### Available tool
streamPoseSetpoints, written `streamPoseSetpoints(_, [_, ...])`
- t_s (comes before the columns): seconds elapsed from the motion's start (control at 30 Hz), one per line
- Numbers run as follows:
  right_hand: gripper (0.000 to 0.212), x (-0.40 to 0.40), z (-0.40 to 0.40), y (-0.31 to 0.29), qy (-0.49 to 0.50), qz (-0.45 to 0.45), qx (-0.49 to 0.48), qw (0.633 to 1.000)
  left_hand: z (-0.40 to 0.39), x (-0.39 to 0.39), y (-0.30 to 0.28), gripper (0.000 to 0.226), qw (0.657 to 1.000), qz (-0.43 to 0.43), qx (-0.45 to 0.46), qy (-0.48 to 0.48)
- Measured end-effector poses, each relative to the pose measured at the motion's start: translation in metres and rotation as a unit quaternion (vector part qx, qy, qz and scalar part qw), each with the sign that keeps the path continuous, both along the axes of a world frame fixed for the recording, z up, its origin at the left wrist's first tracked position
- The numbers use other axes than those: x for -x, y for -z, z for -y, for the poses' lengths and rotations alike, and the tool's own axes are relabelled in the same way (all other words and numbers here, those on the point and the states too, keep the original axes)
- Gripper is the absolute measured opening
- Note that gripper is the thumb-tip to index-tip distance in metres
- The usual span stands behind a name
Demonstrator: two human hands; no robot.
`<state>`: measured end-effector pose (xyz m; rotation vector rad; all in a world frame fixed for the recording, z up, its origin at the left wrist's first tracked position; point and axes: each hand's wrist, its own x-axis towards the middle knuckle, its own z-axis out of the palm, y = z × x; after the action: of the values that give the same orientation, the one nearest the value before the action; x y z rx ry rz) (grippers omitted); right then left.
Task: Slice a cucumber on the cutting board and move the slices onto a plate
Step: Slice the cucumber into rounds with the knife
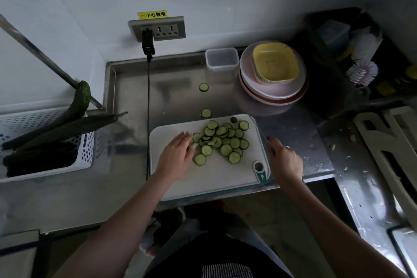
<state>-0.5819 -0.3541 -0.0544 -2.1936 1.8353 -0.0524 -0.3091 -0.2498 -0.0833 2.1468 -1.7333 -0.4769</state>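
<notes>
Whole cucumbers (pixel 61 133) lay in a white basket (pixel 86 153). The left hand (pixel 178 151), fingers straight, touched slices (pixel 223 140) heaped on the cutting board (pixel 212 178). The right hand (pixel 284 160), fingers loosely curled, rested beside it; plates (pixel 268 88) stood behind.

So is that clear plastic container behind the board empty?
Looks empty: the clear container sits lidless on the steel counter, nothing visible inside.

Glossy steel counter (pixel 176 79), matt plastic cutting board (pixel 209 178), perforated plastic basket (pixel 86 149)
</notes>
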Motion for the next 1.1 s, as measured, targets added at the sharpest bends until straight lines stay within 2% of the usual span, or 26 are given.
streamPoseSetpoints(0.13, [0.032,-0.013,0.022,0.01,0.003,0.004,-0.025,1.0,0.026,-0.002,-0.005,0.04,1.0,-0.019,-0.015,-0.001])
streamPoseSetpoints(0.37, [0.034,-0.025,0.008,0.021,-0.038,-0.005,-0.065,0.997,0.077,-0.009,-0.004,0.043,0.996,-0.063,-0.048,-0.032])
streamPoseSetpoints(0.53, [0.037,-0.02,-0.008,0.022,-0.075,0.013,-0.1,0.992,0.093,-0.006,0.007,0.047,0.992,-0.028,-0.113,0.04])
streamPoseSetpoints(0.67, [0.033,-0.01,0.001,0.02,-0.097,0.038,-0.109,0.989,0.095,-0.001,0.013,0.042,0.996,-0.02,-0.083,0.034])
streamPoseSetpoints(0.83, [0.033,-0.008,0.012,0.018,-0.002,0.088,-0.073,0.993,0.1,-0.001,0.012,0.038,0.998,-0.032,-0.051,-0.01])
streamPoseSetpoints(0.9, [0.034,-0.012,0.013,0.018,-0.002,0.065,-0.073,0.995,0.095,0.004,0.014,0.038,0.998,-0.046,-0.044,-0.003])
streamPoseSetpoints(1.1, [0.038,-0.042,-0.011,0.014,-0.118,-0.011,-0.097,0.988,0.074,0.017,0.025,0.04,0.997,-0.054,-0.048,0.011])
